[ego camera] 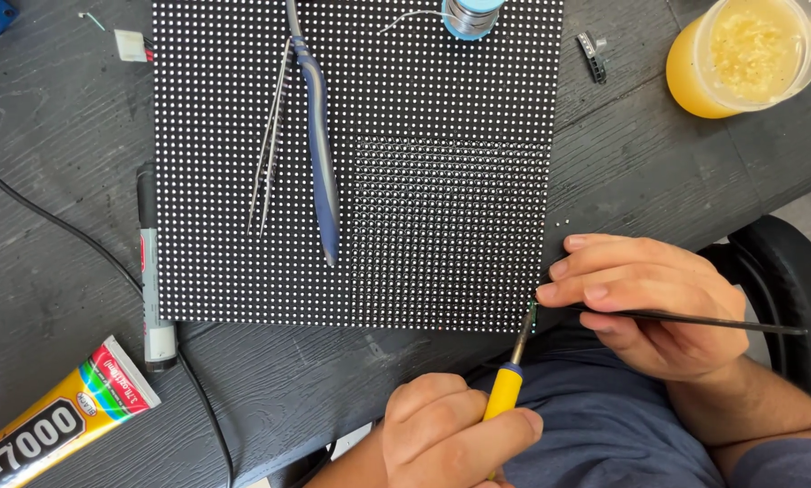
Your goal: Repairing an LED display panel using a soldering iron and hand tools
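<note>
Head view: a black panel [360, 163] studded with rows of tiny white dots lies flat on the dark wooden worktop [62, 117], and both hands meet at its lower right corner. The left hand [450, 434] is curled tight around the yellow grip of a soldering iron [514, 361], its metal tip angled up and touching the panel's edge. The right hand [649, 303] is pinched shut on a thin black tool [712, 320], probably tweezers, whose point reaches that same spot just beside the iron's tip; the long end sticks out to the right, over a black chair [785, 289].

On the panel rest a blue-handled tool [319, 154] and a pair of silver tweezers [270, 136], side by side. A spool of solder wire [470, 16] sits at the top edge. Off the panel, a marker pen [150, 271] lies along its left edge, a tube of glue [53, 420] at lower left, and a yellow cup [749, 54] with a clear lid at upper right.

To my eye, this wants steady work: bracing the right fingers on the worktop edge, as they seem to be, keeps the point still, and the iron should touch only the one spot, briefly, so neighbouring dots stay unheated.
</note>
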